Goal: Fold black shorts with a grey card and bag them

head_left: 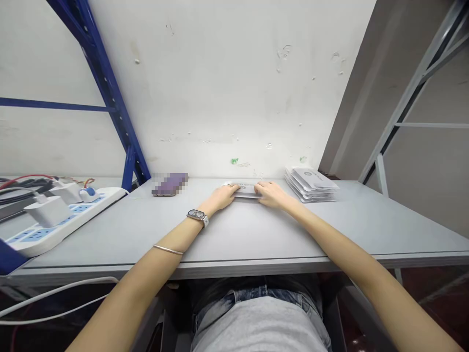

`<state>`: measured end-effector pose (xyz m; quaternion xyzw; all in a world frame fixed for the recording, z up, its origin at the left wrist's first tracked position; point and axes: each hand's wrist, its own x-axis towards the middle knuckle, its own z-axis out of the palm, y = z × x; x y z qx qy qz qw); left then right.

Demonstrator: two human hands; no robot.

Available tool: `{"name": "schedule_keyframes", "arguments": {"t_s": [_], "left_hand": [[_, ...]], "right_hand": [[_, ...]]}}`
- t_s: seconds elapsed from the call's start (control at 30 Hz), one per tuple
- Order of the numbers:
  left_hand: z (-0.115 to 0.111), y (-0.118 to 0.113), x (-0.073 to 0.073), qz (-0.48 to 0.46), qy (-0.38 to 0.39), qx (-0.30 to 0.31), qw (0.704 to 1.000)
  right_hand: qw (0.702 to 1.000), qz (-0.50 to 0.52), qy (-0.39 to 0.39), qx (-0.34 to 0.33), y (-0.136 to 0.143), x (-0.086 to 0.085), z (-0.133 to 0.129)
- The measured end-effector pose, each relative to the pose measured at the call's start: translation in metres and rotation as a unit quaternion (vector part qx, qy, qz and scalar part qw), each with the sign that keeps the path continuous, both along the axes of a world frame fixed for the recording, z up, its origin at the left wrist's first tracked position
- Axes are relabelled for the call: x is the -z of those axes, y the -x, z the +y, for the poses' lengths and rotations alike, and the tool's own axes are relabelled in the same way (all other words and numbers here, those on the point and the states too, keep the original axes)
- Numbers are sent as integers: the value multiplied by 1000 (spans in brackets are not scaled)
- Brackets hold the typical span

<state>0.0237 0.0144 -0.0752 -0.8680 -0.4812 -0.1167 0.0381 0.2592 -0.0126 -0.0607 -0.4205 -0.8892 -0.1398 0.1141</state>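
A flat white packet with grey print point(247, 189), perhaps more than one layer thick, lies near the back of the grey table, between both hands. At its left edge, my left hand point(222, 196) is closed, fingers pressed on the packet. My right hand point(273, 194) grips the right edge with curled fingers. A watch point(196, 214) and a thin bangle point(167, 250) are on the left wrist and forearm. To the right of my right hand stands an uneven stack of similar white printed packets point(311, 185). The undersides of both hands are hidden.
A purple phone-like object point(170, 185), partly pixelated, lies at the back left. On the left side a white power strip point(69, 220) holds plugged-in chargers point(49, 211) and cables. Blue metal posts point(110, 93) rise at left; a white wall point(234, 98) closes off the back.
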Motion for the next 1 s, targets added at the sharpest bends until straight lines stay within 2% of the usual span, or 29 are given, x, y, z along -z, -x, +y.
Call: {"name": "schedule_keyframes", "arguments": {"t_s": [0.13,0.27,0.47,0.57,0.7,0.87,1.0], "left_hand": [[2,1,1,10,-8,-53,999],[3,3,3,9,-6,-88,996],[-4,-1,1,33,-23,-106,994],[-9,-7,-1,53,-54,-74,994],[-14,-19,1,82,-128,12,988],[-12,-31,7,109,-237,132,956],[-5,-33,11,103,-296,172,934]], "right_hand": [[999,-13,-10,36,-11,-4,8],[999,-6,-10,45,-11,0,11],[998,-21,-35,37,0,7,4],[998,-29,-45,40,6,9,2],[998,-32,-47,23,11,14,6],[997,-32,-62,-9,18,22,11],[996,-35,-74,-37,20,24,10]]}}
